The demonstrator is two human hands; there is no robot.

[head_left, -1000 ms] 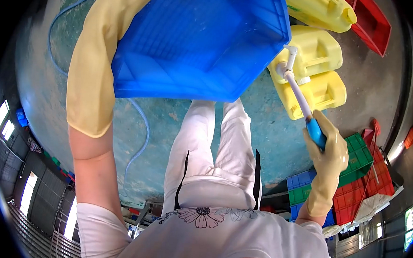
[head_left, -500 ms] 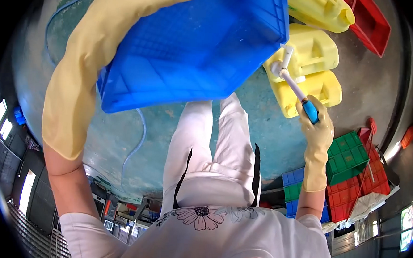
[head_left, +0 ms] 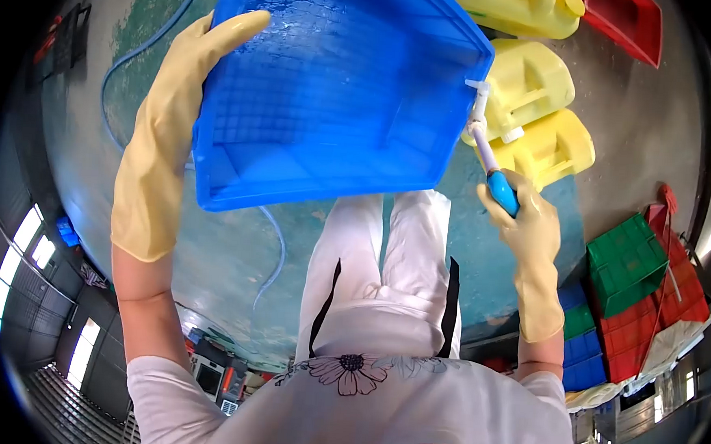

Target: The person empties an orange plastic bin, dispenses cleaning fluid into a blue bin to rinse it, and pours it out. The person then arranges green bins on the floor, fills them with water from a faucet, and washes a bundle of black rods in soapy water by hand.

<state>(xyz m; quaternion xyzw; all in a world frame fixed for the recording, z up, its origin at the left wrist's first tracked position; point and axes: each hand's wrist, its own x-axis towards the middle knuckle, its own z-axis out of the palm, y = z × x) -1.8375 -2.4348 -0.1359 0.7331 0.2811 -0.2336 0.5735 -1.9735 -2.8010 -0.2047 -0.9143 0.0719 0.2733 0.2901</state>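
My left hand (head_left: 207, 46), in a long yellow rubber glove, grips the left wall of a blue plastic crate (head_left: 325, 189). The thumb lies over the inside and the fingers are hidden behind the wall. The crate is tilted with its open side towards me, and its inside looks wet near the top. My right hand (head_left: 526, 220), gloved the same way, is closed round the blue grip of a white-shafted hand tool (head_left: 502, 190). The tool's angled white end is beside the crate's right edge, in front of the yellow jugs; its exact kind is unclear.
Several yellow jugs (head_left: 535, 82) lie right of the crate. A red crate (head_left: 628, 23) is at the upper right, and a green crate (head_left: 626, 259) rests among stacked red and blue ones. A blue hose (head_left: 151, 43) runs across the floor (head_left: 227, 255).
The blue crate appears lower and more of its inside shows. My left hand has shifted right and down in view. My right hand and the tool have moved left, towards the crate.
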